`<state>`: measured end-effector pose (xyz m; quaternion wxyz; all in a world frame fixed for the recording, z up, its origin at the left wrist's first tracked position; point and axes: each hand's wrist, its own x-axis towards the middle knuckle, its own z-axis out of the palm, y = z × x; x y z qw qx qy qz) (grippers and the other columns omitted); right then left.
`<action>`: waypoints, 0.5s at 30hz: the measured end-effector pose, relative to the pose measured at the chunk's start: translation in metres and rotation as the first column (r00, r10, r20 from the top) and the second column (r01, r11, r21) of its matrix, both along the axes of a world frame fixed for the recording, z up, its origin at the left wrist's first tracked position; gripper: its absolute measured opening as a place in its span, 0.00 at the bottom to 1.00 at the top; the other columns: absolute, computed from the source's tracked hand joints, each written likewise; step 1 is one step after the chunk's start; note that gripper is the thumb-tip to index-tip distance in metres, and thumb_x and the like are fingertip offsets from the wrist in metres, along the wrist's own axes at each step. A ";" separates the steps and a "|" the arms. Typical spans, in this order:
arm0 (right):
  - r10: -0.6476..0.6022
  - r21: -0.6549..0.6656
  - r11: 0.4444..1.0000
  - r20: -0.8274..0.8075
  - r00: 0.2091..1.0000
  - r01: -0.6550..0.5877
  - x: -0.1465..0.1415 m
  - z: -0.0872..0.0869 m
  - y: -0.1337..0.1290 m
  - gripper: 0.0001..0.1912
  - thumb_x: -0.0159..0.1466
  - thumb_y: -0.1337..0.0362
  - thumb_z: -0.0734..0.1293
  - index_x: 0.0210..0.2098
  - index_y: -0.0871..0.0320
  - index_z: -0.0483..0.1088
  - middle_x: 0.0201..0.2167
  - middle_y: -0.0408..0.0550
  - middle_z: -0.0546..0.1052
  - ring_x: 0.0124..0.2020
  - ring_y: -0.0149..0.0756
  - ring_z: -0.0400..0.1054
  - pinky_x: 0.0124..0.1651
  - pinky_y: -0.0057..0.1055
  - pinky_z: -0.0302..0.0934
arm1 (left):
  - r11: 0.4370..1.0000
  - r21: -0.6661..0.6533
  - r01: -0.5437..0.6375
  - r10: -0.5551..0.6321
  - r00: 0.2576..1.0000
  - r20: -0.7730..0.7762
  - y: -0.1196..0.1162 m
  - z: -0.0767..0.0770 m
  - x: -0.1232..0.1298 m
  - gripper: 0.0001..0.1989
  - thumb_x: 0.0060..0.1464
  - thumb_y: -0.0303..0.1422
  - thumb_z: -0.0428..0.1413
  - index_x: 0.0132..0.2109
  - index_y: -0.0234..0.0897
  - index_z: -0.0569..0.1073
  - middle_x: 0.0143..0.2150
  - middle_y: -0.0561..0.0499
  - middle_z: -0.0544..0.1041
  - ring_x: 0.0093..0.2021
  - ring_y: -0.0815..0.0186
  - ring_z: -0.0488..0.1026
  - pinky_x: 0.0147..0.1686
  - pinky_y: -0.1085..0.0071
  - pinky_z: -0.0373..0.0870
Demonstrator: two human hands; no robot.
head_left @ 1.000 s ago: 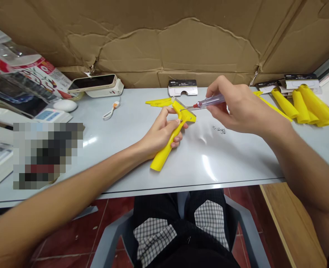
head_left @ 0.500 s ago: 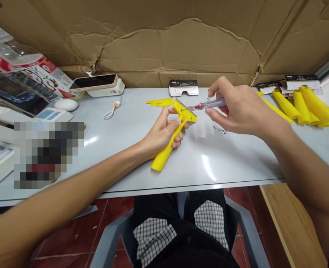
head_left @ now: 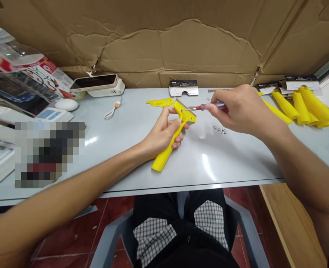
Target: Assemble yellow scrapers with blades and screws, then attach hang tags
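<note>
My left hand (head_left: 168,130) is wrapped round the handle of a yellow scraper (head_left: 164,155), whose wide head points away from me. A metal strip shows along the head's far edge, with two small screws on its face. In my right hand (head_left: 234,108) is a screwdriver (head_left: 217,106) with a clear purple handle, gripped between thumb and fingers. Its tip meets the left screw (head_left: 181,110) on the head. Several small nuts or screws (head_left: 222,130) lie on the table right of the scraper. Behind my left hand lie thin yellow pieces (head_left: 160,102).
On the grey table (head_left: 131,163), a black-and-white card package (head_left: 183,88) stands at the back. More yellow handles (head_left: 301,108) lie at right. A phone (head_left: 94,82), a white cable (head_left: 112,109), a white mouse (head_left: 66,105) and a plastic bottle (head_left: 2,48) are at left.
My right fingers have closed more tightly on the screwdriver and turned it slightly. A thin metal strip now shows behind my right hand. My left hand and the scraper have hardly moved.
</note>
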<state>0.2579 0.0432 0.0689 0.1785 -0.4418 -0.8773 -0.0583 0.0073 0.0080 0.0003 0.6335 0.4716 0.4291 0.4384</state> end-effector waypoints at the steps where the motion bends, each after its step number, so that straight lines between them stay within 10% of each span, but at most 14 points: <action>1: 0.003 -0.007 1.000 0.005 1.000 -0.003 0.001 0.000 0.000 0.14 0.77 0.51 0.67 0.47 0.52 0.79 0.27 0.50 0.76 0.32 0.51 0.71 0.38 0.45 0.56 | 1.000 -0.001 0.001 -0.001 1.000 -0.004 0.000 0.000 0.000 0.16 0.72 0.30 0.62 0.53 0.46 0.60 0.42 0.54 0.80 0.22 0.75 0.68 0.20 0.76 0.63; 5: 0.063 -0.061 0.996 -0.036 0.997 -0.065 0.004 0.002 -0.001 0.15 0.75 0.55 0.71 0.57 0.54 0.76 0.29 0.49 0.77 0.30 0.50 0.69 0.37 0.45 0.56 | 1.000 0.002 0.000 0.000 1.000 -0.015 0.001 0.000 0.001 0.14 0.74 0.30 0.59 0.53 0.46 0.59 0.43 0.54 0.80 0.22 0.76 0.67 0.19 0.77 0.63; 15: 0.076 -0.061 0.995 -0.039 0.996 -0.078 -0.002 0.003 -0.005 0.10 0.77 0.57 0.67 0.41 0.51 0.79 0.32 0.52 0.80 0.35 0.50 0.72 0.41 0.46 0.59 | 1.000 0.021 0.006 -0.005 1.000 -0.021 -0.001 0.000 0.001 0.15 0.73 0.31 0.61 0.53 0.46 0.60 0.42 0.54 0.80 0.21 0.76 0.68 0.19 0.76 0.64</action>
